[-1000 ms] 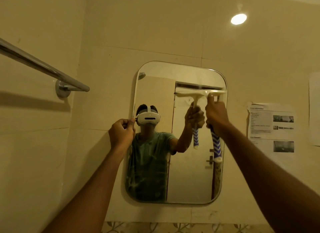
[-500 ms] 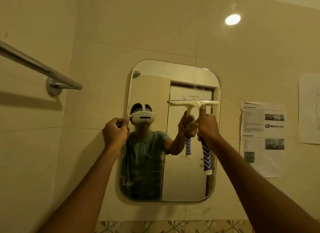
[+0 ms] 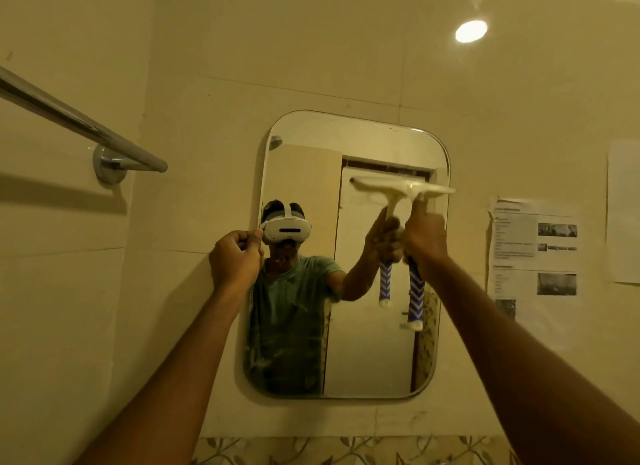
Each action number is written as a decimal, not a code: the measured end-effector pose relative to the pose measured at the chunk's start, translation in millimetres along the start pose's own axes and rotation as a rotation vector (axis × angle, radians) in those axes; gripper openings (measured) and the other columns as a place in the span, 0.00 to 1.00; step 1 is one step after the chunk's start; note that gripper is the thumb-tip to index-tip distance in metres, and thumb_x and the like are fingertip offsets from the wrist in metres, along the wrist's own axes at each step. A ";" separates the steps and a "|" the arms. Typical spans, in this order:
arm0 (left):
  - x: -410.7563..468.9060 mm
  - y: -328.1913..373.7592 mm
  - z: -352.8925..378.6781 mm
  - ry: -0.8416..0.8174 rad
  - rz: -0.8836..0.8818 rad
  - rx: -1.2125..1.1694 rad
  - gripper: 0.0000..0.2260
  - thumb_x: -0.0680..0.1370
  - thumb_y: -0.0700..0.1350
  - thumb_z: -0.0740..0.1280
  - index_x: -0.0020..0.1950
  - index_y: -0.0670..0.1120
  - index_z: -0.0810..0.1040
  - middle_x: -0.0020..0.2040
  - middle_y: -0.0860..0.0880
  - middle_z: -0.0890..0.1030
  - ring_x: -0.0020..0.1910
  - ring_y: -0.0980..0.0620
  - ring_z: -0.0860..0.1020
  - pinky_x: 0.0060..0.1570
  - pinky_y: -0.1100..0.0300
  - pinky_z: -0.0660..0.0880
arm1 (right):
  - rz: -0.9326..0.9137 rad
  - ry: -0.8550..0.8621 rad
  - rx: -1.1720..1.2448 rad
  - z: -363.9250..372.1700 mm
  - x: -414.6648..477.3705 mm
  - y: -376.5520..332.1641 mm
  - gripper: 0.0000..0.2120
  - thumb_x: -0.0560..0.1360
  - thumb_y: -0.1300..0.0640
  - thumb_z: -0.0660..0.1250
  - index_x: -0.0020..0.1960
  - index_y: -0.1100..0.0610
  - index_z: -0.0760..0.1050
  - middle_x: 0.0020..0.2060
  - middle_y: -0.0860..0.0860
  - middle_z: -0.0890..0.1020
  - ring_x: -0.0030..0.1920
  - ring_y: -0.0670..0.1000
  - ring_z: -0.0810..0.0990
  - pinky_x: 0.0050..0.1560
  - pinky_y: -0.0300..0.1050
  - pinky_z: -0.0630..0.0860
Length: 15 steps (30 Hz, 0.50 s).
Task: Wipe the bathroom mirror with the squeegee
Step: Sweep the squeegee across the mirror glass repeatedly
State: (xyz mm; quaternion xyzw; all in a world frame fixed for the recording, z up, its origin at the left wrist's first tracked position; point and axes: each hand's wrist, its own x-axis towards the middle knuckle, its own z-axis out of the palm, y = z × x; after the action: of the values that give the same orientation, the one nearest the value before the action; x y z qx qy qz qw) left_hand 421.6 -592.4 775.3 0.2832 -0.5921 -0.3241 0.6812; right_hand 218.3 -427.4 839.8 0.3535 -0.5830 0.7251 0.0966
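Right hand (image 3: 424,236) clamped on light, rigid squeegee (image 3: 414,222) at its striped handle; left hand (image 3: 235,253) pinching mirror (image 3: 346,135) edge.

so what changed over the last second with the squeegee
The right hand slid the squeegee a little way down the right side of the mirror, then brought it back up near where it began, blade level. Nothing was taken hold of or let go. The left hand stayed pinched on the mirror's left edge.
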 end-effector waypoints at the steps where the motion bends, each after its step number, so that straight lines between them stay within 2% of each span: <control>1: -0.7 0.3 0.3 0.005 0.000 0.002 0.11 0.79 0.52 0.65 0.45 0.45 0.79 0.38 0.49 0.82 0.36 0.55 0.78 0.33 0.64 0.70 | 0.019 -0.012 -0.008 -1.9 -11.0 13.2 0.29 0.80 0.35 0.49 0.36 0.56 0.73 0.17 0.44 0.76 0.16 0.41 0.72 0.16 0.33 0.66; 3: -1.3 1.1 -0.5 0.011 0.004 0.008 0.12 0.79 0.52 0.65 0.46 0.44 0.79 0.39 0.48 0.82 0.37 0.53 0.78 0.35 0.61 0.72 | 0.052 -0.032 -0.022 -5.5 -26.6 29.6 0.29 0.80 0.35 0.49 0.36 0.56 0.73 0.17 0.42 0.75 0.15 0.41 0.72 0.16 0.34 0.66; 6: -0.7 -0.2 -1.8 0.002 0.024 0.011 0.12 0.79 0.52 0.65 0.46 0.44 0.79 0.40 0.48 0.82 0.39 0.51 0.79 0.41 0.56 0.76 | 0.050 -0.037 -0.062 -11.2 -18.6 17.1 0.28 0.80 0.35 0.50 0.35 0.56 0.71 0.15 0.43 0.74 0.14 0.42 0.70 0.16 0.34 0.66; 8: -0.7 -1.3 -2.1 0.008 0.040 0.016 0.11 0.79 0.52 0.65 0.46 0.44 0.79 0.38 0.49 0.82 0.37 0.53 0.79 0.38 0.58 0.76 | 0.032 -0.027 -0.091 -13.7 -0.7 -3.8 0.28 0.80 0.36 0.51 0.36 0.56 0.71 0.18 0.46 0.73 0.17 0.44 0.70 0.18 0.38 0.67; 10: -0.3 -1.9 -1.3 0.015 0.049 0.017 0.11 0.79 0.52 0.66 0.44 0.45 0.78 0.36 0.52 0.80 0.35 0.57 0.77 0.33 0.62 0.72 | 0.020 -0.009 -0.086 -13.0 12.6 -14.8 0.27 0.81 0.37 0.51 0.36 0.56 0.70 0.24 0.49 0.73 0.21 0.46 0.69 0.23 0.40 0.69; 15: -1.6 -3.9 -1.5 0.008 0.051 0.024 0.10 0.78 0.53 0.65 0.44 0.47 0.77 0.34 0.55 0.78 0.34 0.59 0.76 0.31 0.64 0.68 | 0.031 -0.015 -0.056 -7.0 -20.7 23.1 0.28 0.81 0.37 0.49 0.35 0.55 0.71 0.16 0.43 0.74 0.15 0.41 0.71 0.16 0.33 0.66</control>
State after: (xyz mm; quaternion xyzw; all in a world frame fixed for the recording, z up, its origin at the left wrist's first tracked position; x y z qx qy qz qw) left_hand 422.6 -593.6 771.1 0.2776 -0.6004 -0.2982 0.6881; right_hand 217.9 -422.4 808.4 0.3472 -0.6092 0.7072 0.0909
